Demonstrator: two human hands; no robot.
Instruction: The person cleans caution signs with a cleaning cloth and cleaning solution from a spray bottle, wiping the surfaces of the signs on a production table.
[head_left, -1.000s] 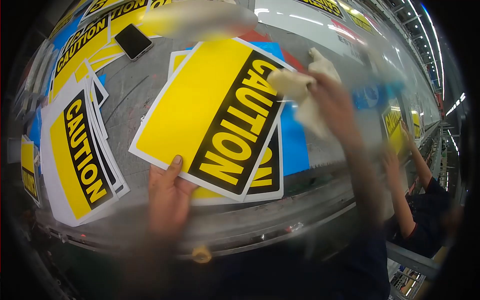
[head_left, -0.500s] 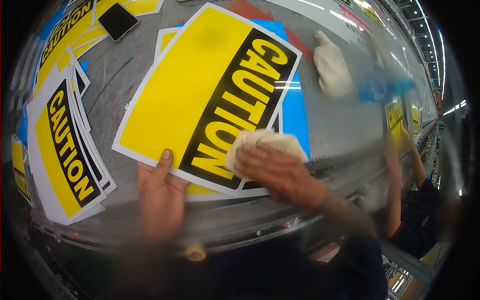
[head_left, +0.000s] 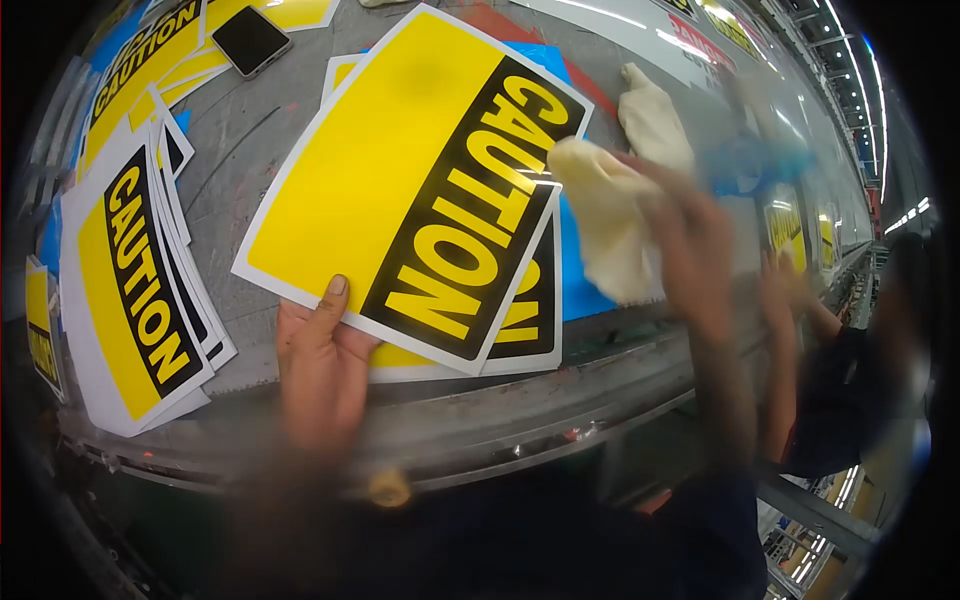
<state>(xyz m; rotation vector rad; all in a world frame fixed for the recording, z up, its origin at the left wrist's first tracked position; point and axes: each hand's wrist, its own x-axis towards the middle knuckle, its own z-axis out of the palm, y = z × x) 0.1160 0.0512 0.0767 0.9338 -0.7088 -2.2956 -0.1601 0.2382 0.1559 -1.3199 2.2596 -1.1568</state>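
Note:
A yellow caution sign (head_left: 350, 190) with a black lettered band lies tilted in front of me, its lower edge gripped by my left hand (head_left: 325, 350), thumb on top and fingers beneath. My right hand (head_left: 690, 240), blurred, holds a cream cloth (head_left: 610, 220) that hangs at the sign's right edge. Under the held sign, another caution sign (head_left: 530, 320) shows its lettering, with blue sheet (head_left: 583, 270) beside it.
At the left lies a fanned stack of caution signs (head_left: 140, 290), with more signs (head_left: 150, 60) and a phone (head_left: 250, 42) behind. Another cream cloth (head_left: 652, 115) and a blurred blue bottle (head_left: 750, 165) are to the right. A co-worker's hands (head_left: 785, 290) are near a sign (head_left: 787, 235) at the far right.
My right hand has moved up and right with the cloth, off the sign's lower lettering to its right edge. My left hand keeps its hold on the sign.

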